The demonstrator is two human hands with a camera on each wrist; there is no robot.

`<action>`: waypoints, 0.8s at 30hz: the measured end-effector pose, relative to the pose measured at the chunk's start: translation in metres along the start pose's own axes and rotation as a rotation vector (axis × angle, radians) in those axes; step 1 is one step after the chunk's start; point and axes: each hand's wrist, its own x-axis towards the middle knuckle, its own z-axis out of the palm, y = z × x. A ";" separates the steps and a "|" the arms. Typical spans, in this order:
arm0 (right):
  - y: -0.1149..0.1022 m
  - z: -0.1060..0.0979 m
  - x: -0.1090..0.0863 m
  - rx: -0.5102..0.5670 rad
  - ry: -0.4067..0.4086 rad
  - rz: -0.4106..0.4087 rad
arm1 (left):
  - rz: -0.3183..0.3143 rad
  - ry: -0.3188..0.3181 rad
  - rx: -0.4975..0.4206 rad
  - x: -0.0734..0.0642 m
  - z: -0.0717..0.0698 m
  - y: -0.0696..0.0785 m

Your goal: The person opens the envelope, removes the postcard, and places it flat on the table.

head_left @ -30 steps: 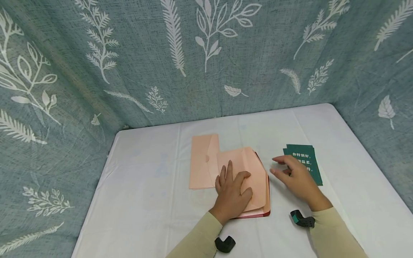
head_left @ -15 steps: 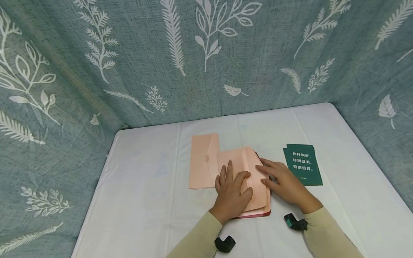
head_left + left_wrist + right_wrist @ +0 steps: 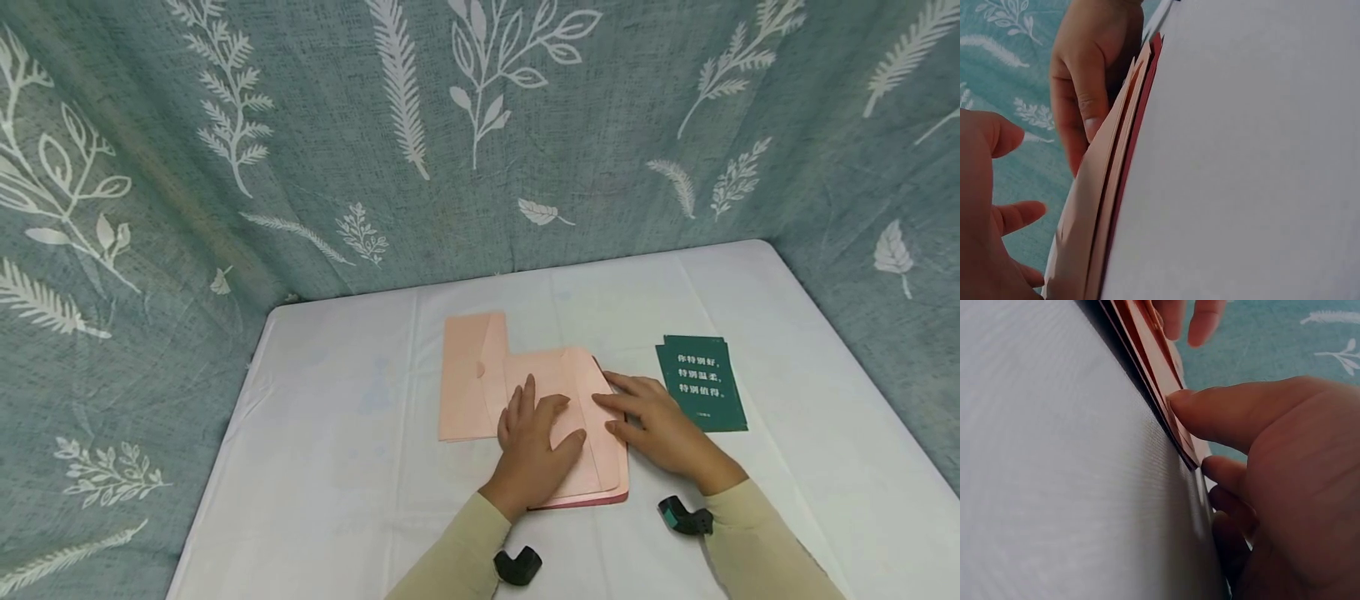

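A pale pink envelope (image 3: 588,458) lies in front of me, its flap spread toward the right. Beneath it, the left wrist view shows more pink paper and a dark red layer (image 3: 1135,137) with an edge like a cover. My left hand (image 3: 531,458) rests on the envelope with its fingers spread. At the right edge, my right hand (image 3: 667,429) touches the flap with bent, relaxed fingers. Its thumb (image 3: 1216,412) meets the paper's edge in the right wrist view. The undersides of both hands' fingers are partly hidden.
More pink envelopes (image 3: 461,375) lie stacked at the left, partly under the middle one. Green cards (image 3: 705,383) with white lettering lie to the right. A white cloth covers the table (image 3: 330,467), and a patterned curtain (image 3: 315,125) hangs behind it.
My right hand has come left from beside the green cards to the envelope's right edge. The left hand's index finger and thumb have shifted slightly, and the envelope's flap side has moved a little.
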 end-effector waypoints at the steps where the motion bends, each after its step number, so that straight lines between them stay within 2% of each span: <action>1: 0.000 0.000 0.000 0.000 -0.001 0.002 | -0.005 -0.004 -0.021 0.000 -0.001 0.000; 8: 0.000 0.000 0.001 0.006 -0.002 0.001 | -0.017 -0.021 -0.146 -0.001 -0.019 0.005; 14: 0.000 0.000 0.001 0.017 -0.008 0.003 | -0.052 -0.003 -0.258 -0.002 -0.038 0.006; 18: 0.000 -0.001 0.000 0.019 -0.011 0.013 | -0.070 0.012 -0.356 0.000 -0.051 0.002; 20: -0.001 -0.001 0.000 0.022 -0.012 0.017 | -0.059 0.009 -0.409 0.001 -0.056 -0.001; 24: -0.002 -0.002 0.000 0.033 -0.014 0.021 | -0.091 0.003 -0.481 0.001 -0.067 -0.009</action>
